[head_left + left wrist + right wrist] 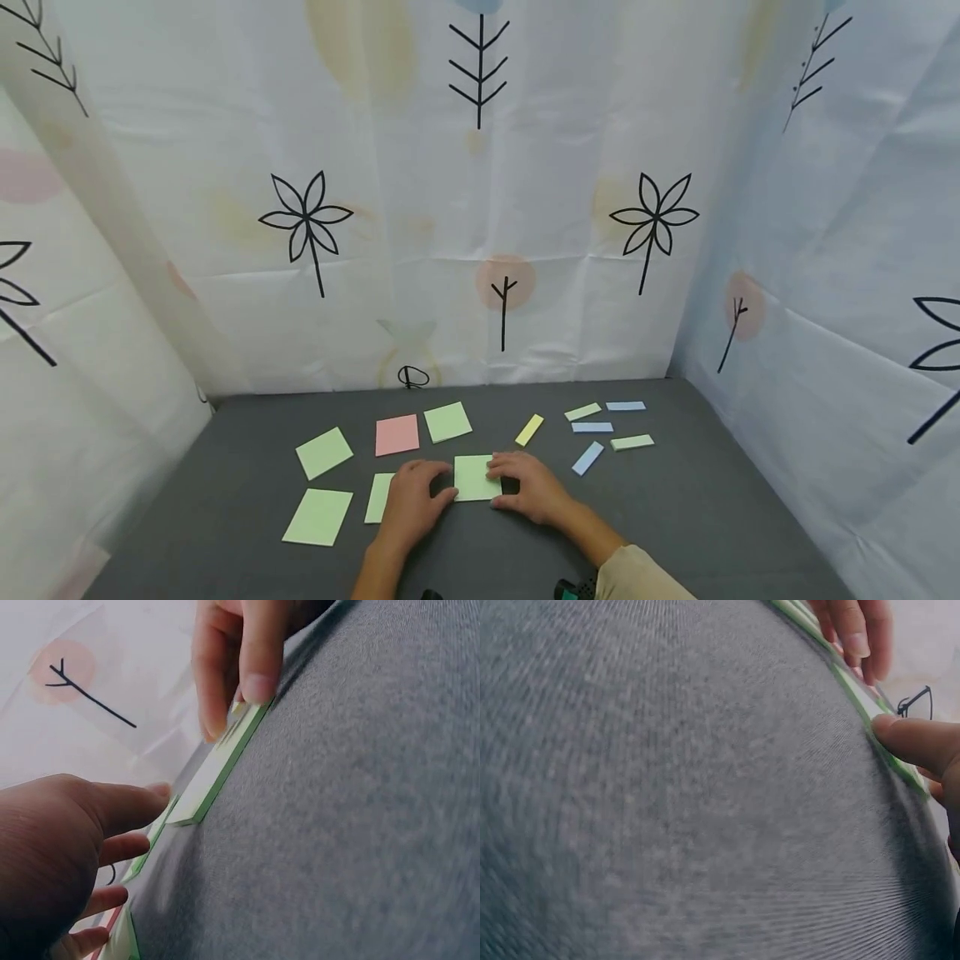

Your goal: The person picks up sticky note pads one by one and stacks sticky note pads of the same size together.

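Middle of the grey worktop [697, 525], that pale green sticky-note pad [471, 479] could easily skid or twist if the right hand [528, 490] pushes on just one end, I'd guess. Its thumb and fingers are curled round the pad's right end; the left hand [412, 498] is half-open beside the left edge, holding nothing, can't tell if its thumb's touching.

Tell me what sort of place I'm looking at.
Probably a small curtained-off work booth, perhaps for recording: a dark gray tabletop, white plant-print curtains behind it and at both sides, and what look like pale green sticky-note pads spread on top.
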